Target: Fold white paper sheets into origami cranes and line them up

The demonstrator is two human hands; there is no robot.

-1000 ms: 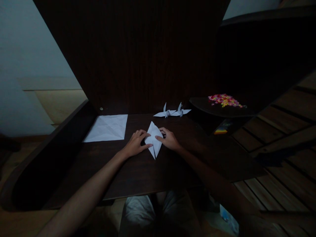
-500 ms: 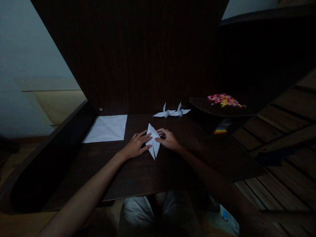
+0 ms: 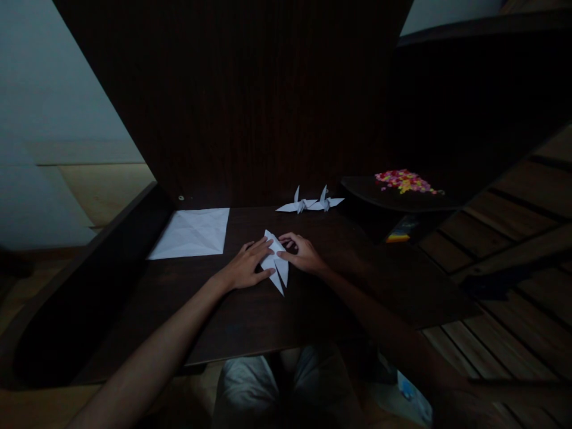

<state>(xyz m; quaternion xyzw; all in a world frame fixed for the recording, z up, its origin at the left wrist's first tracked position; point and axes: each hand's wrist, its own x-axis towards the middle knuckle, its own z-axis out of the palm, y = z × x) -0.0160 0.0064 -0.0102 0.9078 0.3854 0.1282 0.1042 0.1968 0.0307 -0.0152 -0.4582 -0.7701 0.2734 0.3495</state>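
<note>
A white folded paper (image 3: 277, 271), diamond-shaped with a slit running up from its lower point, lies on the dark wooden table. My left hand (image 3: 245, 265) rests on its left side with fingers stretched across the paper and the thumb lower down. At the paper's right edge, my right hand (image 3: 304, 253) has its thumb on top and its fingers curled by the edge, partly hidden. Behind my hands stand two white paper cranes (image 3: 298, 204) side by side. A creased white paper sheet (image 3: 192, 232) lies flat to the left.
On a small dark shelf (image 3: 357, 186) at the right is a pile of pink, red and yellow small pieces (image 3: 407, 180). Below it sits an object with a rainbow-coloured edge (image 3: 399, 237). A tall dark panel (image 3: 250, 101) rises behind the table, and a raised side board (image 3: 89, 274) bounds the left.
The folded paper has turned slightly, its lower point shifting right and its top left. The slit between its lower flaps looks wider. Both hands stay on it.
</note>
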